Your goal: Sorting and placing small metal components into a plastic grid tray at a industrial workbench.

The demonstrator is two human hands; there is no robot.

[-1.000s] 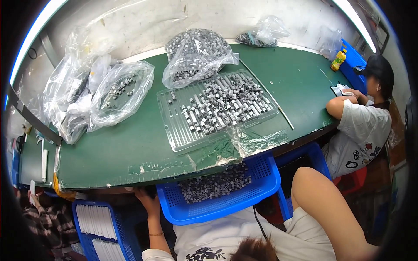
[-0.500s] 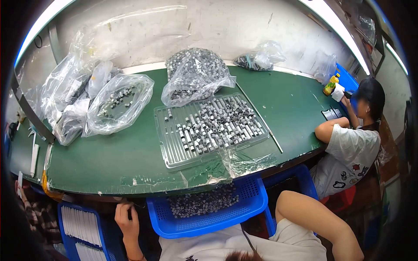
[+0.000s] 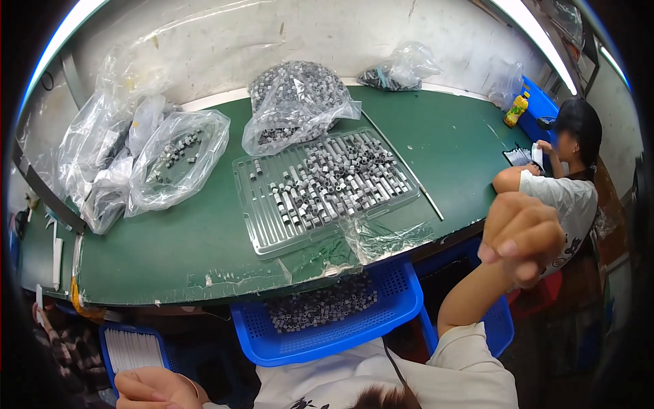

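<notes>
My right hand (image 3: pixel 523 235) is raised at the right, in front of the table edge. Its fingers are curled in, and no object shows among them. Low at the left, my left hand (image 3: pixel 160 388) has its fingers bent together beside a blue basket of white sticks (image 3: pixel 135 349); the inside of its grip is hidden. Against my body, under the table edge, sits a blue perforated basket (image 3: pixel 402 310) with many small grey tube pieces (image 3: pixel 320 310). On the table a clear plastic tray (image 3: pixel 262 235) bears grey short tubes and longer rods (image 3: pixel 340 177); neither hand touches it.
Behind the tray stands a clear bag of grey pieces (image 3: pixel 300 95). More plastic bags (image 3: pixel 180 160) lie at the left. A thin rod (image 3: pixel 409 174) lies right of the tray. A person (image 3: pixel 572 163) works at the right, near a yellow bottle (image 3: pixel 516 110). Another person's plaid sleeve (image 3: pixel 71 347) shows at lower left.
My right hand has come up into view at the right. My left hand has moved down and left, over the basket of white sticks. The other person's hands have lowered to the table.
</notes>
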